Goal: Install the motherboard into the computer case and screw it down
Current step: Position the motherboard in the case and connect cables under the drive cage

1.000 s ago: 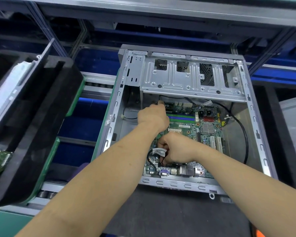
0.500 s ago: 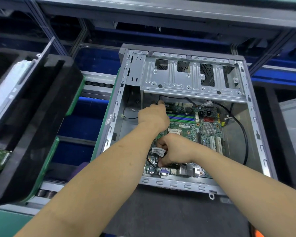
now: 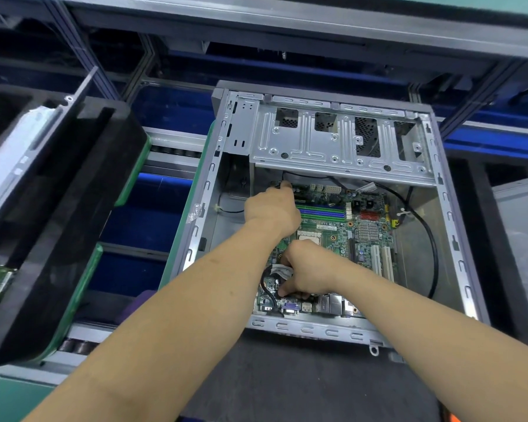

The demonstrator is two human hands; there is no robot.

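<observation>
An open grey computer case [image 3: 448, 208] lies on its side in front of me. The green motherboard [image 3: 333, 236] lies flat inside it, rear ports toward the near wall. My left hand [image 3: 272, 211] reaches to the board's far left corner, fingers curled, a fingertip on the edge there. My right hand [image 3: 308, 269] grips the board's near left part just behind the ports, thumb and fingers curled down onto it. A small grey cable [image 3: 282, 271] and a black cable loop [image 3: 265, 287] sit beside that hand. What lies under both palms is hidden.
A silver drive-bay bracket [image 3: 317, 144] spans the far end of the case. A long black cable [image 3: 433, 254] curves along the case floor on the right. A black foam tray [image 3: 73, 208] holding a metal part stands tilted on the left, over blue bins.
My right hand has shifted slightly toward the near left of the board. My left hand stays at the far corner.
</observation>
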